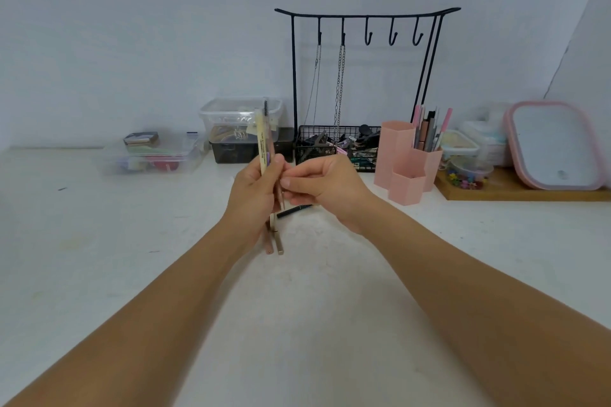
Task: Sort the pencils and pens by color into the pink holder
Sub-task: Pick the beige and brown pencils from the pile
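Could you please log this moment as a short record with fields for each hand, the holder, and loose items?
left hand: grips a bundle of pens upright above the table
right hand: pinches one thin pen in that bundle
pink holder: three hexagonal compartments; the middle-height one behind holds pens, the low front one looks empty
loose items: one black pen lying on the table beneath the hands
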`<move>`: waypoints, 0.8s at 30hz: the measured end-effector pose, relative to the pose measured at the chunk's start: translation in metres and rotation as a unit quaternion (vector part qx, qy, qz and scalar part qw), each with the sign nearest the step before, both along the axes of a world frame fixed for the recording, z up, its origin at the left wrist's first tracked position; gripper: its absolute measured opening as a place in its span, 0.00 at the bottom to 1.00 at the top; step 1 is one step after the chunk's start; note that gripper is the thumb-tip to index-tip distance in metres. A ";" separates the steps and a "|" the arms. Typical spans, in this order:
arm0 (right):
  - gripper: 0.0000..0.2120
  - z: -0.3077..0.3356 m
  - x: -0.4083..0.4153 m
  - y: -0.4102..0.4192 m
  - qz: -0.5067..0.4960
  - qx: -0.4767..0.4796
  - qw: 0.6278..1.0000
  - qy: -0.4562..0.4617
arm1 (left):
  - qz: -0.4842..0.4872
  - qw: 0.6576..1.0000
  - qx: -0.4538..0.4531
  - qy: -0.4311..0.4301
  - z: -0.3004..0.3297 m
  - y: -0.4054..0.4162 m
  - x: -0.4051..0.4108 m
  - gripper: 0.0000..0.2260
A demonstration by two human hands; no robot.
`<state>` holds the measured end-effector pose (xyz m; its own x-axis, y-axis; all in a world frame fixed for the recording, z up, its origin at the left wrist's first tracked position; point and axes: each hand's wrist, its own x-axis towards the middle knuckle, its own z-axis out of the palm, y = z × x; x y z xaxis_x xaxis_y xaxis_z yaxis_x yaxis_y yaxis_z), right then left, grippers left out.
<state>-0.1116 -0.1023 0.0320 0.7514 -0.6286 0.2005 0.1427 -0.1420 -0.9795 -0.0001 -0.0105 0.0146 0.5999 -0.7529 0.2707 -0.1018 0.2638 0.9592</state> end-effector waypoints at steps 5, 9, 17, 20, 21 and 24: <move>0.07 -0.014 -0.014 -0.043 -0.144 -0.365 0.899 0.196 | 0.039 0.999 0.010 0.009 0.000 -0.003 0.012 0.17; 0.10 -0.029 -0.023 -0.057 -0.095 -0.415 0.858 0.288 | 0.017 0.997 -0.016 0.075 0.003 -0.001 0.012 0.14; 0.05 -0.021 -0.024 -0.054 -0.088 -0.452 0.828 0.320 | 0.002 0.997 0.007 0.077 0.005 0.002 0.013 0.16; 0.05 -0.012 -0.026 -0.057 -0.068 -0.454 0.815 0.354 | 0.001 0.998 0.019 0.062 0.004 0.002 0.012 0.17; 0.05 -0.008 -0.028 -0.059 -0.055 -0.454 0.809 0.369 | 0.001 0.998 0.026 0.056 0.004 0.002 0.012 0.17; 0.06 0.011 -0.039 -0.065 0.004 -0.442 0.796 0.413 | -0.001 0.997 0.045 0.059 0.003 0.002 0.011 0.18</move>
<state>-0.1507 -0.1670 0.0428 0.8593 -0.5114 -0.0028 -0.4949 -0.8301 -0.2569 0.0109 -0.0086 0.0180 0.6214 -0.7728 0.1294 0.0129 0.1753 0.9844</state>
